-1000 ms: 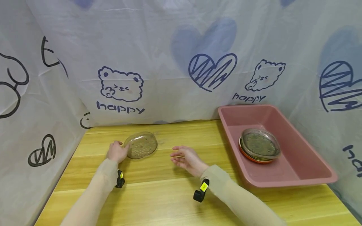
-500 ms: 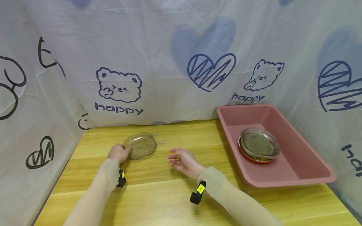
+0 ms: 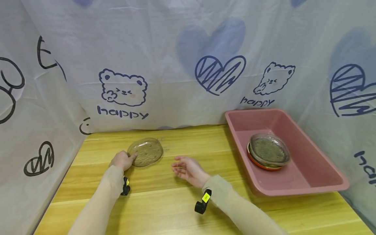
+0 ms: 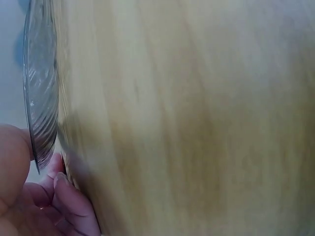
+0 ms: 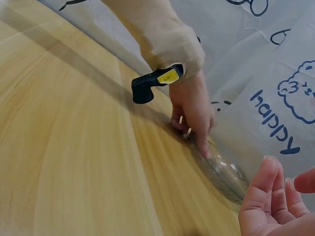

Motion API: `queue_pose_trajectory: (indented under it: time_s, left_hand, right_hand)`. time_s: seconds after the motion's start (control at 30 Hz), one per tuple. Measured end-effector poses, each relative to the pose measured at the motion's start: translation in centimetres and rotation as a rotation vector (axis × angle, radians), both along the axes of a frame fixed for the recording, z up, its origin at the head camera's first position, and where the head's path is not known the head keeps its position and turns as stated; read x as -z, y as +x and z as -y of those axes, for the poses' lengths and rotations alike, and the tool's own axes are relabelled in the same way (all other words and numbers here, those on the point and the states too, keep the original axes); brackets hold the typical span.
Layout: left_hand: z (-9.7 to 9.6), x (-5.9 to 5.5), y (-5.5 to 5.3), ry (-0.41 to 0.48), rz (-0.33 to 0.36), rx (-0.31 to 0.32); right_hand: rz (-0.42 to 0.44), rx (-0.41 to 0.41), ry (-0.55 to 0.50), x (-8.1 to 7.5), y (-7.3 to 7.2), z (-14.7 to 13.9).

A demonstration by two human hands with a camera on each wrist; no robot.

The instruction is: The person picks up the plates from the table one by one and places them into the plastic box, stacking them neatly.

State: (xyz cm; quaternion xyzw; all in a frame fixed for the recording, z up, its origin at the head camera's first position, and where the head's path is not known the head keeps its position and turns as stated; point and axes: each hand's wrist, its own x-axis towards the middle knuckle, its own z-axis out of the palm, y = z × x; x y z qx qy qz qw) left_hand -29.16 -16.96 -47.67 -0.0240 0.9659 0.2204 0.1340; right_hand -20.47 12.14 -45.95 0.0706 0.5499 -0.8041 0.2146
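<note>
A clear, brownish glass plate [image 3: 146, 152] with a ribbed surface lies at the back left of the wooden table. My left hand [image 3: 121, 160] pinches its left edge; in the left wrist view the thumb [image 4: 15, 160] is over the rim and the curled fingers [image 4: 74, 204] are below it. The plate's rim [image 4: 40, 88] stands slightly off the table there. To the right of the plate, my right hand [image 3: 189, 170] hovers palm inward, fingers loosely bent and holding nothing. The right wrist view shows its fingertips [image 5: 268, 189] near the plate [image 5: 224, 172].
A pink plastic tub [image 3: 239, 143] stands on the right of the table [image 3: 164, 202]. In it sits a stack topped by a similar glass plate [image 3: 269, 150], with an orange-rimmed piece [image 3: 265, 167] underneath. A white printed cloth [image 3: 173, 107] hangs behind and at both sides.
My left thumb has come down onto the plate's edge, and the left hand now grips it. The right hand has drifted a little left and down. The tub and its stack stay put.
</note>
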Motion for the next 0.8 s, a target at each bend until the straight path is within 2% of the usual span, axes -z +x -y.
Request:
queue_pose_trajectory:
  time_s: [0.27,0.4,0.5,0.67,0.8]
  left_hand:
    - [0.02,-0.02,0.23,0.009,-0.030,0.020]
    - [0.07,0.16,0.28,0.051,-0.033,0.017]
    - [0.07,0.31,0.37,0.136,-0.017,-0.019]
    - [0.10,0.61,0.43,0.400,0.024,-0.122]
    - [0.08,0.50,0.47,0.572,0.030,-0.166]
  right_hand:
    - [0.008,-0.005,0.006,0.35,0.28,0.31]
    - [0.007,-0.016,0.018,0.49,0.41,0.45]
    - [0.006,-0.020,0.023,0.58,0.44,0.55]
    - [0.000,-0.019,0.016,0.71,0.48,0.70]
    - [-0.002,-0.019,0.015,0.75,0.54,0.81]
